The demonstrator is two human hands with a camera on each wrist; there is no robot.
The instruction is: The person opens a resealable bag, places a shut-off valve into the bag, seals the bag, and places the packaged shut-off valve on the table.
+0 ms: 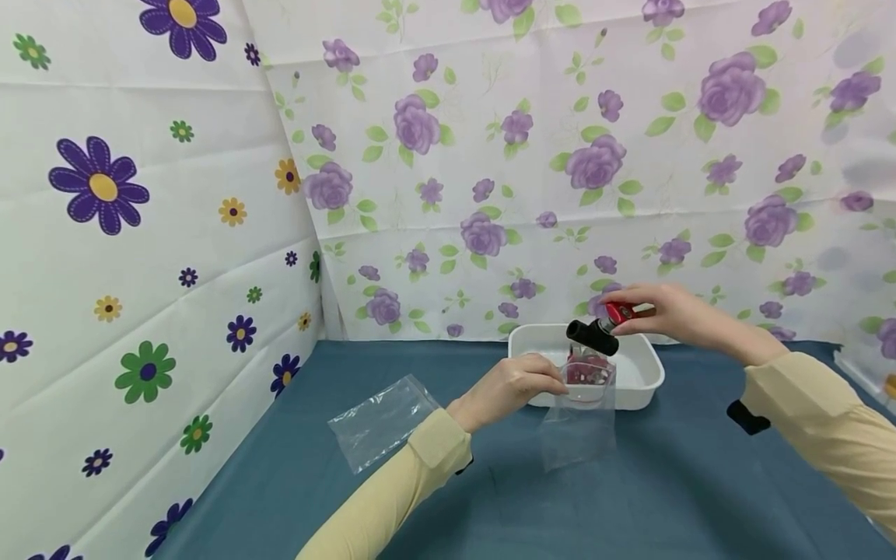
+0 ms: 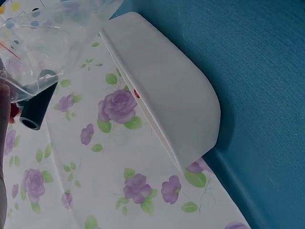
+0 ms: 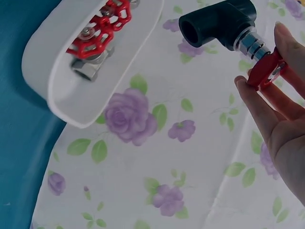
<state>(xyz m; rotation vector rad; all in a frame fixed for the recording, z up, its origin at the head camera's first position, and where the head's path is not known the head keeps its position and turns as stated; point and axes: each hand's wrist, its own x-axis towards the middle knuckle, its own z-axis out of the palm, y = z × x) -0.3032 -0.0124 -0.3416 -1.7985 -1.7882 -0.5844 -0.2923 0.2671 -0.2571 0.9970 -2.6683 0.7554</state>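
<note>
My left hand pinches the top edge of a clear plastic zip bag, which hangs in front of a white bin. Above the bag, my right hand grips the red handle of a valve with a black T-shaped pipe body. The right wrist view shows fingers and thumb around that red handle, with a silver stem joining it to the black body. In the left wrist view, the black pipe end appears close to the bag, partly behind its plastic.
Inside the white bin lie metal valves with red wheel handles. A second clear bag is flat on the blue tabletop, left of the bin. Flower-printed cloth stands behind and along the left side.
</note>
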